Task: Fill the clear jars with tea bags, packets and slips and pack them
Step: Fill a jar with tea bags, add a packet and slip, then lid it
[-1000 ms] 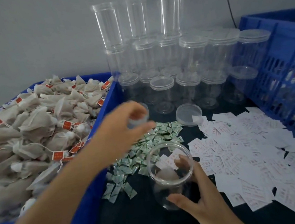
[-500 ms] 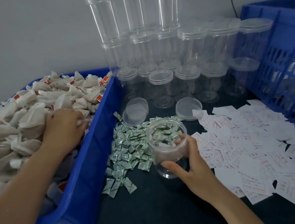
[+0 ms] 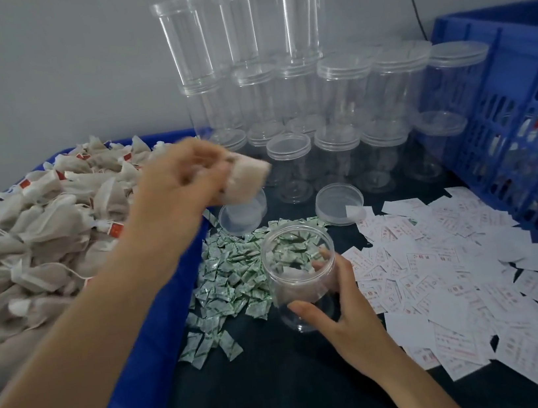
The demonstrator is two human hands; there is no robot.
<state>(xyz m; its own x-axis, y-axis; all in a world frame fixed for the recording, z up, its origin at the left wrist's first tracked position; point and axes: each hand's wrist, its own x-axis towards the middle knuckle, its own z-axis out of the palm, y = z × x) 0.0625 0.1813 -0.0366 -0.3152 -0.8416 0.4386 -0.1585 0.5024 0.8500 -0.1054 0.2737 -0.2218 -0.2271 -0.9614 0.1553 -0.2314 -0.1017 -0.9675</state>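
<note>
Blue bin (image 3: 162, 340) on the left is heaped with tea bags (image 3: 23, 238), and near its rim the left hand (image 3: 172, 186) pinches a single bag (image 3: 243, 179), blurred, not yet over the open jar (image 3: 300, 279). The right hand (image 3: 346, 324) grips that jar beside the green packets (image 3: 226, 279); filling looks to be the step, and next the bag needs dropping through its mouth.

Motion-blurred tea bag (image 3: 244, 179), illegible slips (image 3: 449, 268)

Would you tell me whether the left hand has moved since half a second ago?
Yes. The left hand, gripping a tea bag, has swung right, out of the blue bin towards the open jar.
</note>
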